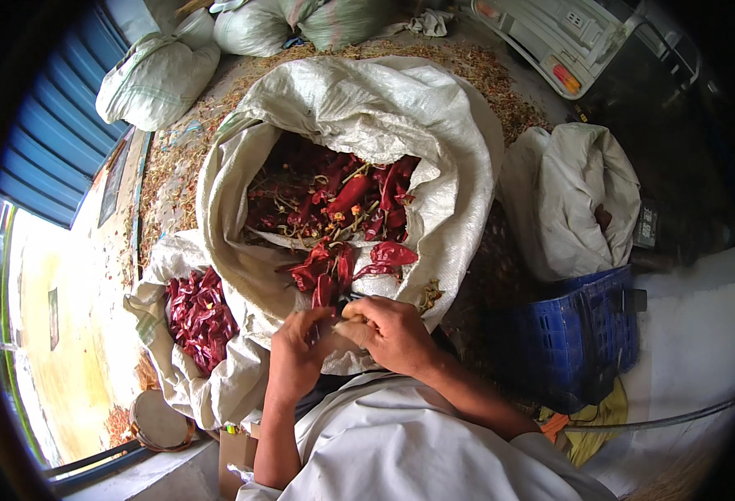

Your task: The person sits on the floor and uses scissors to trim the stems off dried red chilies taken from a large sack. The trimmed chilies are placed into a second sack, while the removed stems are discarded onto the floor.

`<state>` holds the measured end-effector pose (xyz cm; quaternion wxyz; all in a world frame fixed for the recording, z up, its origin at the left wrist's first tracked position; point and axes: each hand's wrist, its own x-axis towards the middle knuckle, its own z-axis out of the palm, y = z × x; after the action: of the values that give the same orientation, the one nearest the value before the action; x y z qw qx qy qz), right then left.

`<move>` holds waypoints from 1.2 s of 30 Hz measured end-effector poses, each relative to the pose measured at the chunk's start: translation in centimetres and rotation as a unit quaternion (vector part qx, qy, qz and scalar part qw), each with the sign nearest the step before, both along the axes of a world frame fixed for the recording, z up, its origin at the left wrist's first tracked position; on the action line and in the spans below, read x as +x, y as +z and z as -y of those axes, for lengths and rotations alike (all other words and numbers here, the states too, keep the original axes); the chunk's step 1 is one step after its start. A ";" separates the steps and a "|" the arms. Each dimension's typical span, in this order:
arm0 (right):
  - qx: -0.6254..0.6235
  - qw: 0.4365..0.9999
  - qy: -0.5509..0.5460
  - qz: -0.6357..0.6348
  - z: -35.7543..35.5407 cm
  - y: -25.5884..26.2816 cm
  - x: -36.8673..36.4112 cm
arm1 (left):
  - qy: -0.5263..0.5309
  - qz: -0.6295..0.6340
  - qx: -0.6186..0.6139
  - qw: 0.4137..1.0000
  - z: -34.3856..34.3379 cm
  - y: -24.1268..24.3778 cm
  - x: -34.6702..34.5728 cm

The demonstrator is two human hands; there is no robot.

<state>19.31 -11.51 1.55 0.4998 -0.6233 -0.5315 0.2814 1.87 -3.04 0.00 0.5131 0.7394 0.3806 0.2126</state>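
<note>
A large white woven sack [467, 206] stands before me with its rim rolled open, and dried red chili peppers [351, 194] with stems fill its inside. Several more peppers [323, 266] lie on the near fold of the sack. My left hand [298, 351] is closed around a dark red pepper just below them. Close against it, my right hand [389, 332] has its thumb and fingers pinched together near the pepper's stem end; what lies between those fingers is too small to tell. A smaller white sack [161, 351] at the left holds stemless-looking red peppers [201, 319].
Filled woven sacks [161, 81] stand at the far left and back. On the right are a blue plastic crate [561, 338] and another white sack [583, 206]. A vehicle's rear [555, 44] shows at the upper right. Plant debris [173, 181] covers parts of the floor.
</note>
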 end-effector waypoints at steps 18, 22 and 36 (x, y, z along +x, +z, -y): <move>0.086 0.971 -0.006 0.221 1.7 -0.5 0.1 | -0.076 -0.075 0.017 0.994 2.3 3.9 1.8; 0.091 0.982 -0.021 0.166 1.7 -1.0 0.2 | -0.074 -0.090 0.087 0.989 2.2 3.5 2.1; 0.126 0.990 -0.057 0.038 1.3 0.1 1.0 | -0.039 0.065 -0.036 0.996 3.0 1.6 2.6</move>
<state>20.34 -12.81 1.65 0.5692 -0.5947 -0.5451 0.1590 4.49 -6.08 1.57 0.5708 0.7192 0.3250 0.2267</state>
